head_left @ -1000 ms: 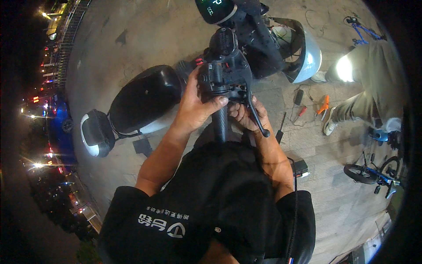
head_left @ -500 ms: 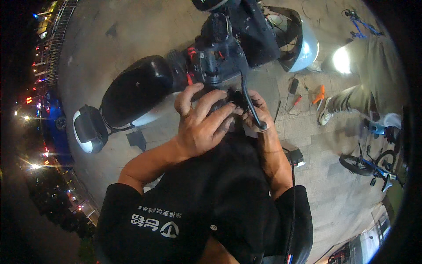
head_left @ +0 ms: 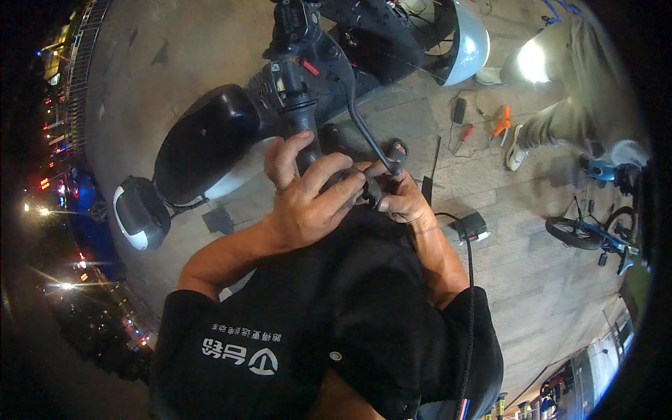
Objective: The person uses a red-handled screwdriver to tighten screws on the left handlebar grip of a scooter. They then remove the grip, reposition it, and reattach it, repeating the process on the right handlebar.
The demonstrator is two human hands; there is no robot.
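Observation:
My left hand (head_left: 308,203) is closed by the end of a scooter's black handlebar grip (head_left: 306,143), its fingertips on a small dark ring-like part (head_left: 371,190). Opposite it, my right hand (head_left: 404,199) pinches the same part between thumb and fingers. What exactly the part is cannot be made out. A long black brake lever (head_left: 360,122) runs from the handlebar down to its rounded tip, which lies over my right fingers. Higher up sits the black switch housing (head_left: 287,77) with a red piece beside it.
The scooter's black seat (head_left: 206,133) and rear box (head_left: 142,213) lie to the left. Its pale blue front panel (head_left: 467,45) is at the top, near a person's leg (head_left: 560,133). An orange tool (head_left: 502,121), a red-handled screwdriver (head_left: 464,138) and a black box (head_left: 472,227) rest on the paving.
The scooter and handlebar have shifted up and left in the view. My hands have come slightly lower, the right one turning so that its thumb shows on the dark part.

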